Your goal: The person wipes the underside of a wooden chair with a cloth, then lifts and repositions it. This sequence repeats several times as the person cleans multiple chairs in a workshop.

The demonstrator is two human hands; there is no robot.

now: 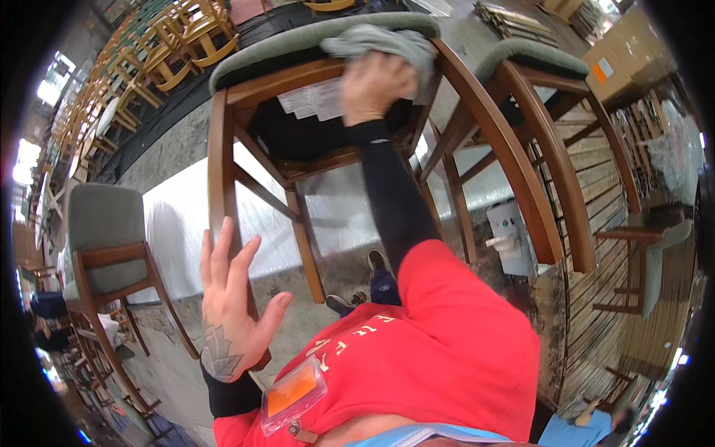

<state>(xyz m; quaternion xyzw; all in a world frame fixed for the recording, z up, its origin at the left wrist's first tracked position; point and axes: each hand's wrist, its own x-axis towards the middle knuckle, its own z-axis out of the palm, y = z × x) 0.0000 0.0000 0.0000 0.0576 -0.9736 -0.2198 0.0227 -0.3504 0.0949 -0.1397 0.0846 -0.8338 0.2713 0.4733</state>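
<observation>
A wooden chair [221, 138] with a grey-green padded edge [298, 43] stands in front of me, its dark underside and stuck-on paper labels [309, 100] turned toward me. My right hand [378, 83], slightly blurred, presses a bunched grey-green cloth [391, 46] against the far padded edge. Lower left, my left hand [237, 302] is open, fingers spread, right at the near end of the chair's left wooden leg; whether the palm touches the wood I cannot tell.
Another similar chair [536, 119] is close on the right, and an upholstered chair [108, 231] stands at left. Plastic-wrapped white sheeting [175, 223] lies beneath. A white box [510, 235], wooden slats [588, 179], cartons [629, 56] and a person in blue [573, 430] are at right. Several chairs [160, 52] fill the far left.
</observation>
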